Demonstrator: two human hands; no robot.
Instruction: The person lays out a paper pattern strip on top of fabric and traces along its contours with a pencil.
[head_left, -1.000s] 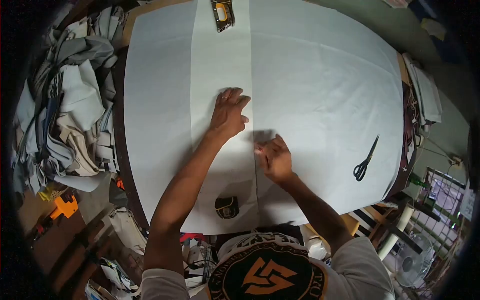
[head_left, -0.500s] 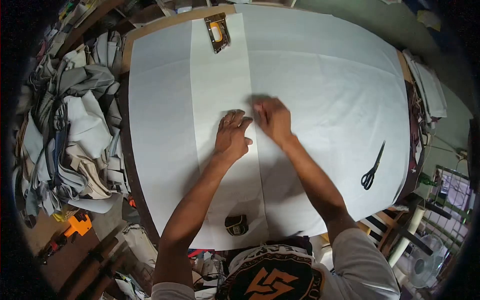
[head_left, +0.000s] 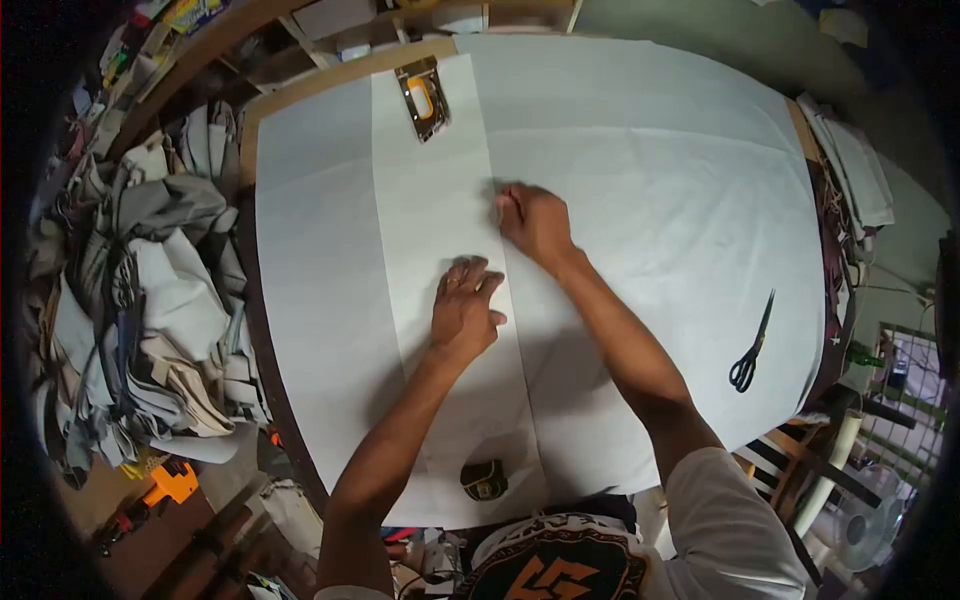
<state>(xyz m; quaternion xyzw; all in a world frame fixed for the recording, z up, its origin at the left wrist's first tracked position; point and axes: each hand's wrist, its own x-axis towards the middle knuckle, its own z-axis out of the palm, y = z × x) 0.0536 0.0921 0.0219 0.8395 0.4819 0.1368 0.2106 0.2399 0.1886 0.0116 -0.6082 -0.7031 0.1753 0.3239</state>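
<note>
A long cream strip [head_left: 430, 190] of sheet material lies on a larger pale grey sheet [head_left: 640, 210] that covers the table. My left hand [head_left: 466, 308] rests on the strip with its fingers spread, pressing it flat. Just beyond and to the right, my right hand [head_left: 535, 222] is closed in a pinch at the strip's right edge. Whatever its fingertips hold, if anything, is hidden. A staple gun [head_left: 423, 98] with an orange handle inset lies at the strip's far end. Close to my body sits a small dark rounded object [head_left: 484, 480], perhaps a tape measure.
Black scissors [head_left: 753, 345] lie on the sheet at the right. Piled fabric scraps [head_left: 180, 290] stand left of the table, with an orange tool [head_left: 172, 482] below them. Wooden shelves [head_left: 330, 40] line the far side; a fan [head_left: 868, 525] stands at lower right.
My right hand has slid farther away along the strip's edge, widening its gap from my left hand. The left hand stays about in place on the strip. The whole view has shifted slightly.
</note>
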